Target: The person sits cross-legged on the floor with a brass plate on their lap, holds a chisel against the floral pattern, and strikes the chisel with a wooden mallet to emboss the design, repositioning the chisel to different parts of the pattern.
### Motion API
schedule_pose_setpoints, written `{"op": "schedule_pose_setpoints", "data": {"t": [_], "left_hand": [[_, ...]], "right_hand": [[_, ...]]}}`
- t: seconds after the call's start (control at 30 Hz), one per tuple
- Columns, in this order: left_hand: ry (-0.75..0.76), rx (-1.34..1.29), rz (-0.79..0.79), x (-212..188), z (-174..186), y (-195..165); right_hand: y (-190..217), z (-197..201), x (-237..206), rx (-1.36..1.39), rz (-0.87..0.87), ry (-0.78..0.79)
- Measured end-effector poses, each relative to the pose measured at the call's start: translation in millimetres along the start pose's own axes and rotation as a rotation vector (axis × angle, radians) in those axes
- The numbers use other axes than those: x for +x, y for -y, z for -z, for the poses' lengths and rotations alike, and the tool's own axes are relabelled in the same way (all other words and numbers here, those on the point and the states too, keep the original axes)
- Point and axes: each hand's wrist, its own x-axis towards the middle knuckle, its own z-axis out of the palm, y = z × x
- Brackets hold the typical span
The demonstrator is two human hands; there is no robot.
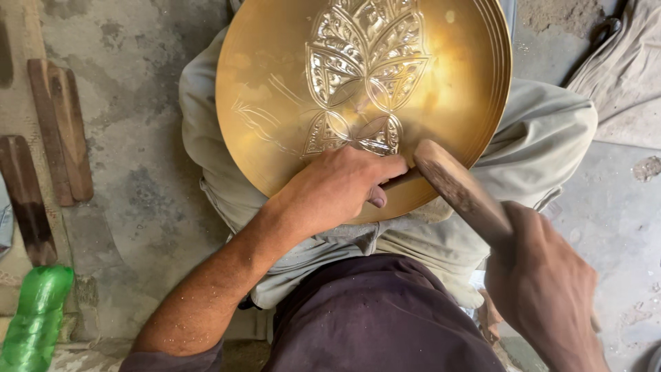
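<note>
Brass plate (275, 89) over concrete floor (138, 172), left hand (337, 186) clamped on chisel (399, 180), right hand (544, 289) on mallet (458, 189).

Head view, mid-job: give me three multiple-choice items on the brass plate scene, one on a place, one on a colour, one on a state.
1. Where does the brass plate rest?
A. on the person's lap
B. on a wall hook
C. inside a crate

2. What colour is the plastic bottle at lower left?
A. red
B. green
C. white

3. What is the right hand doing?
A. lying open on the floor
B. gripping the wooden mallet
C. holding the bottle

Answers:
1 A, the plate lies over the folded legs in pale trousers.
2 B, the bottle is clear green.
3 B, its fingers close round the mallet handle, while the left hand pinches a thin tool against the plate.
</note>
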Motion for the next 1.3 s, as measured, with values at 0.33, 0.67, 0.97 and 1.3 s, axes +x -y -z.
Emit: {"op": "schedule_pose_setpoints", "data": {"t": [0.33, 0.67, 0.97, 1.3], "left_hand": [[0.046, -0.041, 0.102, -5.1, 2.7, -3.7], [-0.108, 0.021, 0.025, -13.9, 1.6, 0.0], [-0.796, -0.212, 0.232, -62.3, -0.4, -15.1], [-0.863, -0.003, 0.193, -60.8, -23.9, -3.8]], "right_hand": [[12.2, 1.8, 0.9, 0.308, -0.186, 0.050], [13.0, 1.8, 0.2, 0.164, -0.105, 0.077], [-3.7, 9.5, 2.6, 0.594, -0.166, -0.243], [27.2, 18.4, 17.5, 0.691, 0.029, -0.352]]}}
